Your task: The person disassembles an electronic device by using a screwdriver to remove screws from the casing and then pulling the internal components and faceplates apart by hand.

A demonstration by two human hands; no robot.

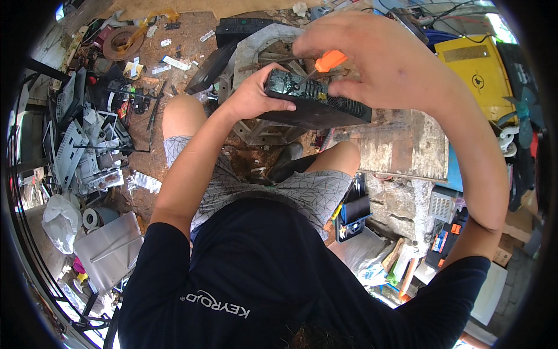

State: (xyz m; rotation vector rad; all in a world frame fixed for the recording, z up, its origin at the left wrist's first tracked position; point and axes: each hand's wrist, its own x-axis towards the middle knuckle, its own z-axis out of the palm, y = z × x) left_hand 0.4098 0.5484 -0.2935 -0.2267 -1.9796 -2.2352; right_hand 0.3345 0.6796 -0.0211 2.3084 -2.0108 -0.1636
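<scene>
My left hand (251, 96) grips the left end of a flat black electronics box (325, 110) with a vented side, held above my knees. My right hand (378, 61) is closed on a screwdriver with an orange handle (330, 60). Its dark shaft slants down to the left onto the top of the box near my left thumb. The box rests partly on a worn grey block (407, 145) in front of me.
A pile of grey dismantled casings (87, 157) lies on the dirt at my left. A yellow case (474, 70) sits at the upper right, a small fan (523, 113) beside it. A blue-black tool holder (354, 212) stands by my right thigh. Another black box (241, 26) lies ahead.
</scene>
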